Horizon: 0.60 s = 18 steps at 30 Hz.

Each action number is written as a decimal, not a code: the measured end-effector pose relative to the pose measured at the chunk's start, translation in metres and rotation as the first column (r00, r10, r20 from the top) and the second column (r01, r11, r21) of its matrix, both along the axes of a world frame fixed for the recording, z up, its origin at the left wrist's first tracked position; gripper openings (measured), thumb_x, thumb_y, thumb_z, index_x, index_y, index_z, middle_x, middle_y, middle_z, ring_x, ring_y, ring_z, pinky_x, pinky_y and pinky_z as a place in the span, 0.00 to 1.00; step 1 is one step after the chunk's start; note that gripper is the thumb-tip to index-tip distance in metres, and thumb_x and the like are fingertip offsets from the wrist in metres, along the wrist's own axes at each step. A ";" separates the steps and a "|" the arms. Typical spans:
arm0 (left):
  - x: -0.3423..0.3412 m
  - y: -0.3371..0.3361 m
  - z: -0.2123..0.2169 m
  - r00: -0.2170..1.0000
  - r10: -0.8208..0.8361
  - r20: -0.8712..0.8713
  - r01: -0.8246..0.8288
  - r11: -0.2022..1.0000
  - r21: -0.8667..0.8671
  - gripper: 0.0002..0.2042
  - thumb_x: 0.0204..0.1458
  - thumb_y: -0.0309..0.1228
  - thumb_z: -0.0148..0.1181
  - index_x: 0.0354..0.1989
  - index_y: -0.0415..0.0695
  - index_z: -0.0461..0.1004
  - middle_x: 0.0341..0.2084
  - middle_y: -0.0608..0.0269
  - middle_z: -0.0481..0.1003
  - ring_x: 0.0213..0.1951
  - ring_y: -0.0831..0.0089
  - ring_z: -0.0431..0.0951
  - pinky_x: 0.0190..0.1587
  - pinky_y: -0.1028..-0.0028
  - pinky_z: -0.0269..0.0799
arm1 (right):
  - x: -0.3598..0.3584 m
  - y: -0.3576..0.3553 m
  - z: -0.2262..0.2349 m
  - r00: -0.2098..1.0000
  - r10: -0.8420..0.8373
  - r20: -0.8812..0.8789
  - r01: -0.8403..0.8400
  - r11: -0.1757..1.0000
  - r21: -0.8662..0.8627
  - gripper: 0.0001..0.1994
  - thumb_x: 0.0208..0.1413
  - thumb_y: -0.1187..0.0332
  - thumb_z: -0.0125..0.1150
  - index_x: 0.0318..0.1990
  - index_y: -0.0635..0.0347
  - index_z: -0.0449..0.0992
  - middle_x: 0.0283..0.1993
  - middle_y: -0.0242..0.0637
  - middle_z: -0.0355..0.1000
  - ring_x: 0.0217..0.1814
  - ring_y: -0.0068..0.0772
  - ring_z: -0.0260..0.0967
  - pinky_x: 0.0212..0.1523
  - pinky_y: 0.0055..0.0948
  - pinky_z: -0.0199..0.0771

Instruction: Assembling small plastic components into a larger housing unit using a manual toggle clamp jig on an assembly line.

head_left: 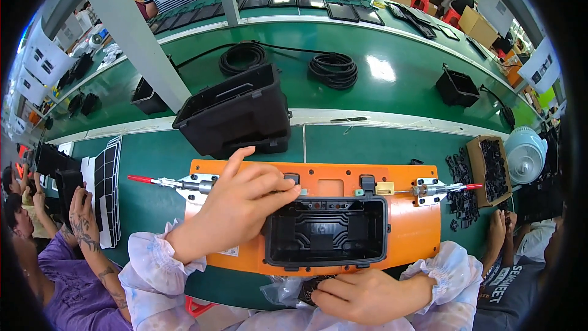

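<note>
An orange fixture plate (413,233) lies on the bench in front of me. On it sits a black plastic box (324,233), its open side facing up. My left hand (242,205) reaches over the plate's left half, thumb and forefinger together at the box's upper left corner; what they pinch, if anything, is too small to name. Below the plate, my right hand (367,294) has its fingers curled at a clear plastic bag (283,290) holding small dark pieces. Its fingertips are partly hidden. Toggle clamps with red handles, a left clamp (177,182) and a right clamp (441,189), flank the box.
Behind the plate stands a larger black bin (236,113). Coiled black cables (334,70) lie on the far green bench. At right are a carton of black parts (490,171), loose black parts (462,190) and a pale blue fan (525,154). People sit on both sides.
</note>
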State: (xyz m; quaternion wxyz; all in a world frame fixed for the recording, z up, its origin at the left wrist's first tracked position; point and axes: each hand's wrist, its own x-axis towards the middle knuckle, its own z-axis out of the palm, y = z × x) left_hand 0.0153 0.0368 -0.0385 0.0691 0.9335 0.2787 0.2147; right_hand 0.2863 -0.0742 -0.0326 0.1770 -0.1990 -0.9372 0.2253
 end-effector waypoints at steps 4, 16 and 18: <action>-0.007 0.004 -0.005 0.986 0.033 0.163 -0.008 0.989 -0.151 0.18 0.48 0.18 0.64 0.49 0.44 0.81 0.48 0.62 0.79 0.55 0.60 0.76 0.64 0.46 0.62 | 0.005 0.019 0.017 0.988 -0.103 -0.112 0.096 0.993 -0.065 0.09 0.49 0.71 0.63 0.38 0.62 0.76 0.33 0.36 0.68 0.32 0.31 0.75 0.28 0.27 0.77; -0.004 -0.014 -0.007 0.995 0.045 -0.095 -0.019 0.967 0.255 0.20 0.50 0.28 0.61 0.53 0.45 0.79 0.52 0.60 0.71 0.62 0.61 0.69 0.65 0.42 0.62 | -0.035 0.131 0.016 0.941 -0.287 -0.180 0.321 0.925 0.203 0.05 0.55 0.75 0.66 0.38 0.64 0.78 0.33 0.41 0.70 0.32 0.46 0.73 0.31 0.39 0.74; -0.006 -0.014 -0.003 0.988 0.041 -0.146 -0.001 0.964 0.265 0.21 0.49 0.29 0.62 0.54 0.45 0.79 0.53 0.60 0.71 0.62 0.61 0.69 0.67 0.41 0.60 | -0.039 0.134 0.016 0.945 -0.252 -0.210 0.291 0.939 0.182 0.06 0.54 0.75 0.67 0.38 0.64 0.78 0.33 0.41 0.70 0.33 0.46 0.73 0.31 0.39 0.74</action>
